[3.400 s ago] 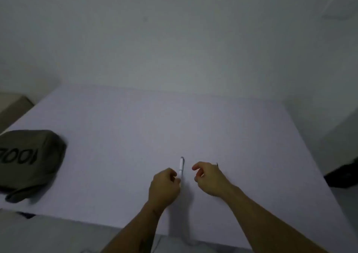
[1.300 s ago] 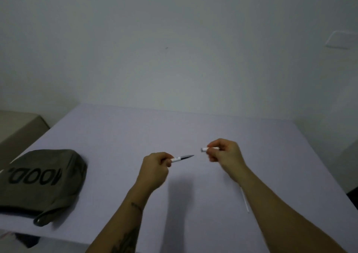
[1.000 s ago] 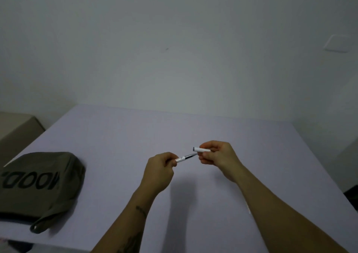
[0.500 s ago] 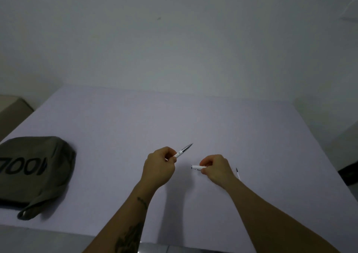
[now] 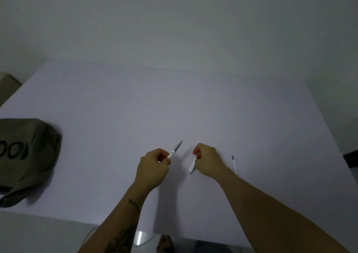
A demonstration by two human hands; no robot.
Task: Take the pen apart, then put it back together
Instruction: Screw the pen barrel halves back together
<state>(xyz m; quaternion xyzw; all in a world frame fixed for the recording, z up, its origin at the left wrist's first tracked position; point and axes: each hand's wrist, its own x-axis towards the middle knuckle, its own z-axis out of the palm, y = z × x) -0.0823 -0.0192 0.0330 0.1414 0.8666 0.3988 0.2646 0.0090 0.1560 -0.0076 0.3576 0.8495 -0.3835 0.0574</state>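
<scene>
Holding 2 pen pieces apart: your left hand (image 5: pixel 153 167) pinches the tip section (image 5: pixel 175 152), point up and away; your right hand (image 5: pixel 207 160) pinches the white barrel (image 5: pixel 192 166), lower end near the counter (image 5: pixel 193 101). The refill (image 5: pixel 234 163) lies just right of that hand. Set the barrel down flat, clear of the refill. 0.5 s ago the barrel pointed left; now it hangs downward.

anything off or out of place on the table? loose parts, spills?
No spills or damage. The pen is simply in pieces: the left hand holds the tip section, the right hand holds a white barrel piece, and the thin refill lies loose on the table just right of that hand. A green bag sits at the left edge.
</scene>
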